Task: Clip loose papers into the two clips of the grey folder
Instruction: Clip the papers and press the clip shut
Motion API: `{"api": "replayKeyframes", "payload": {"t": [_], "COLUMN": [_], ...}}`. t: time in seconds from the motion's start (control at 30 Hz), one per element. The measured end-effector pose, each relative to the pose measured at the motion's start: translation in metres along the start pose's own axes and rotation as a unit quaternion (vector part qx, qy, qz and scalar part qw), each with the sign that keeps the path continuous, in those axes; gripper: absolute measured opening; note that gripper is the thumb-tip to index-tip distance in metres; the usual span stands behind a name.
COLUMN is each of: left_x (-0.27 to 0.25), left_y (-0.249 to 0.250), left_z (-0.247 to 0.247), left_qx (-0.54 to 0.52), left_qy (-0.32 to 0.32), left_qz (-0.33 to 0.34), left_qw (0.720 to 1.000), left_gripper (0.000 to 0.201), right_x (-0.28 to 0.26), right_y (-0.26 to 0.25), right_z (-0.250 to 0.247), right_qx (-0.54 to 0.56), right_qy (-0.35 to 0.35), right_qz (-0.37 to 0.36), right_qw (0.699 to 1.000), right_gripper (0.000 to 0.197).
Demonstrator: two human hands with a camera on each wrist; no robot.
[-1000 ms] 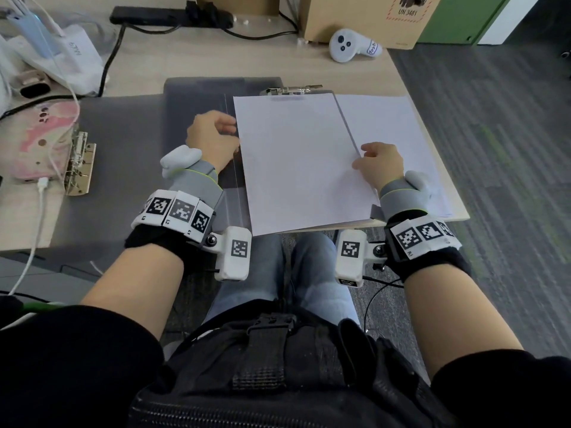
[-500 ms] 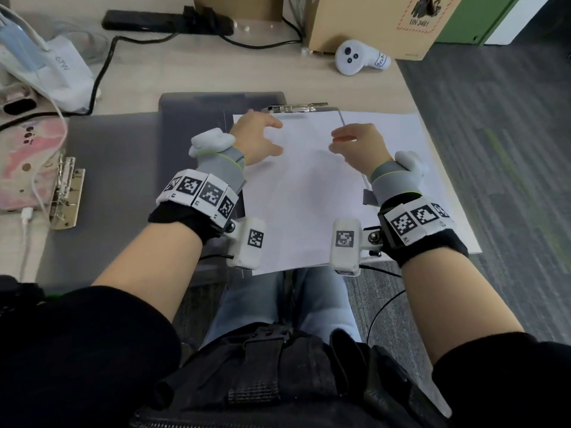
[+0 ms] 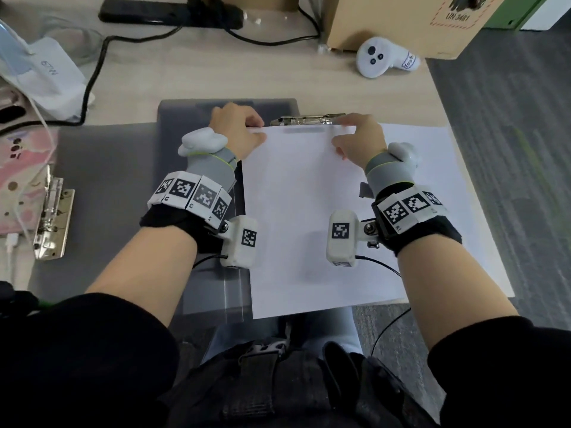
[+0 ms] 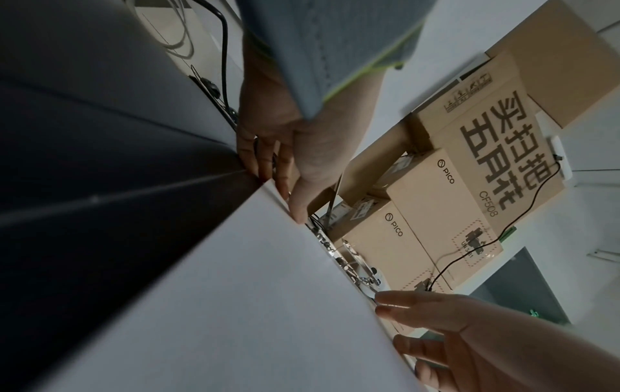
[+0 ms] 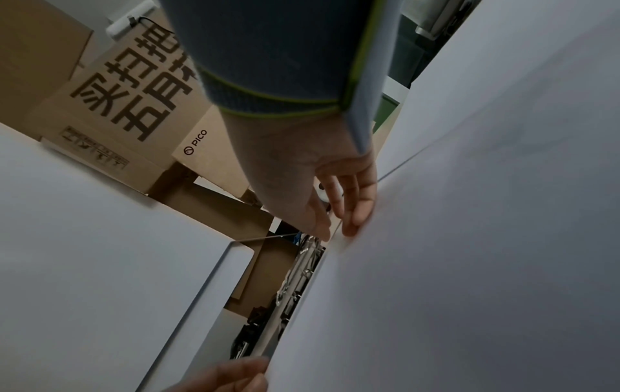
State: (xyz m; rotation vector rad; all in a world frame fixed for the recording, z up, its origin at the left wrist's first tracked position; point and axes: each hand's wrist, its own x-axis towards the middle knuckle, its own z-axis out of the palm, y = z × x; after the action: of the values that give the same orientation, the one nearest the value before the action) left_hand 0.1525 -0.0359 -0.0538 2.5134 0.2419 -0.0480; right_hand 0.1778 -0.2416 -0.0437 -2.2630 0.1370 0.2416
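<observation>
Desk-side, both hands' fingers [image 3: 258, 139] seemingly pinch paper [image 3: 306, 217].

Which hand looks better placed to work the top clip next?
Probably the right hand: its fingertips reach the clip's end, above the paper. The left hand grips the paper's far left corner, beside the clip, and can steady the sheet.

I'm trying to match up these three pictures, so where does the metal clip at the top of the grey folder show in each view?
Head: metal clip at upper centre, between both hands.
Left wrist: right of centre, along the paper's far edge.
Right wrist: lower centre, below the right hand's fingers.
Shared landmark: the cardboard box behind it.
</observation>
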Motion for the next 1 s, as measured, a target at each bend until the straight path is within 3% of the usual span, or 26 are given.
{"api": "replayKeyframes", "payload": {"t": [0.2,0.33,0.5,0.63,0.83,0.9,1.0], "left_x": [0.007,0.009,0.012,0.014,0.014,0.015,0.015], "left_y": [-0.004,-0.005,-0.010,-0.012,-0.006,-0.002,0.004], "left_z": [0.004,0.003,0.007,0.008,0.006,0.005,0.002], "left_qx": [-0.029,-0.045,-0.041,-0.035,-0.003,-0.001,-0.036], "left_qy": [0.023,0.021,0.016,0.023,0.027,0.020,-0.024], "left_qz": [-0.002,-0.007,-0.002,0.001,0.023,0.044,0.096], "left_qw": [0.999,0.999,0.999,0.999,0.999,0.999,0.994], "left_gripper": [0.019,0.019,0.020,0.020,0.027,0.038,0.075], "right_x": [0.010,0.011,0.005,0.006,0.012,0.011,0.012], "right_y": [-0.004,-0.008,-0.014,-0.023,-0.033,-0.032,-0.029], "right_z": [0.006,0.007,0.011,0.018,0.037,0.041,0.042], "right_qx": [0.090,0.191,0.293,0.275,0.144,0.128,0.105], "right_qy": [0.006,0.023,0.071,0.090,0.067,0.044,0.036], "right_qz": [0.044,0.060,0.018,-0.050,-0.092,-0.116,-0.133], "right_qw": [0.995,0.980,0.953,0.956,0.983,0.984,0.985], "right_gripper": [0.032,0.012,0.019,0.019,0.028,0.029,0.030]}}
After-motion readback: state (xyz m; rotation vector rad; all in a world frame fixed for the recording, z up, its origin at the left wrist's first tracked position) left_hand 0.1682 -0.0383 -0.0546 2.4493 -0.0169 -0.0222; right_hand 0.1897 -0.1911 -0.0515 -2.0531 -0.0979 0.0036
